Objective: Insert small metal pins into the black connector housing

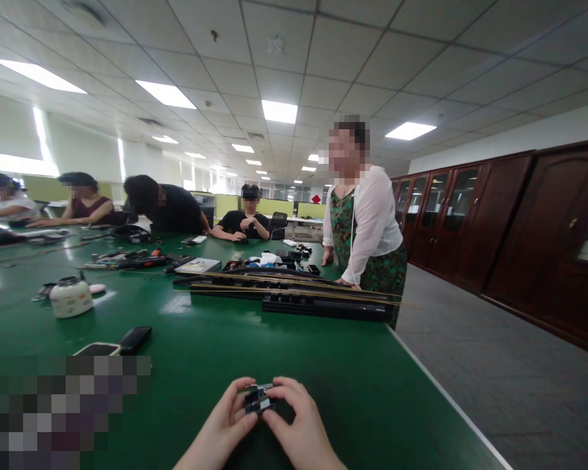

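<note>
Between my hands, low in the head view, is a small black part with silvery metal pieces [259,399]; its exact kind is too small to make out. The fingers and thumb of my left hand [228,418] grip it from the left side. My right hand [296,412] pinches it from the right, thumb below and fingers on top. Both hands are closed on the part just above the green table [215,352] near its front edge.
Long black profiles with thin brass-coloured rods [323,305] lie across the table ahead. A cream jar [71,297], a phone [98,350] and a dark case [136,339] are on the left. A person [367,222] stands at the right edge; others sit behind.
</note>
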A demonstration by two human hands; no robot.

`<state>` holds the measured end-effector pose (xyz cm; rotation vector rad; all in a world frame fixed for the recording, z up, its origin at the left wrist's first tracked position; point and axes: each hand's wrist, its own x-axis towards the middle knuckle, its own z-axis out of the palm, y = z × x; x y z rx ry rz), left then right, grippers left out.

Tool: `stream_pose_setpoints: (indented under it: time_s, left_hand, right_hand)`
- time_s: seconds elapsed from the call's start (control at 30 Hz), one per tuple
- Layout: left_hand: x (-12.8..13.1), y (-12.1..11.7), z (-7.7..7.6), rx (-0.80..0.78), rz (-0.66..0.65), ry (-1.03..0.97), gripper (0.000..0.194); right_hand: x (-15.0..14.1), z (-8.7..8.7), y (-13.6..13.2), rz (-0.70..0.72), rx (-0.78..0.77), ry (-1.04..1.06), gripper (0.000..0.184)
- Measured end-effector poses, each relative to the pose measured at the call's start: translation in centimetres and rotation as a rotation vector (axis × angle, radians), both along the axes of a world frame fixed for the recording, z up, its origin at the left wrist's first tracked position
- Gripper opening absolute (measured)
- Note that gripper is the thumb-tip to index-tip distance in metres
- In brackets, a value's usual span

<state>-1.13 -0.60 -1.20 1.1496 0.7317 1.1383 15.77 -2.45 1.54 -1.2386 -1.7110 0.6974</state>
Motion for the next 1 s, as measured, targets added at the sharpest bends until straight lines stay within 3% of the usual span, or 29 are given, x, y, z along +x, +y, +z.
stream_pose_setpoints:
  time_s: [0.6, 1.0]
  left_hand:
    - [-0.8, 0.7, -0.2, -0.018, 0.01, 0.024, 0.05]
    - [-1.1, 0.8, -0.2, -0.017, 0.033, 0.091, 0.053]
  right_hand:
    - [-0.9, 0.2, 0.2, -0.007, -0.041, -0.031, 0.019]
    - [-0.9, -0.1, 0.5, -0.069, 0.053, 0.045, 0.018]
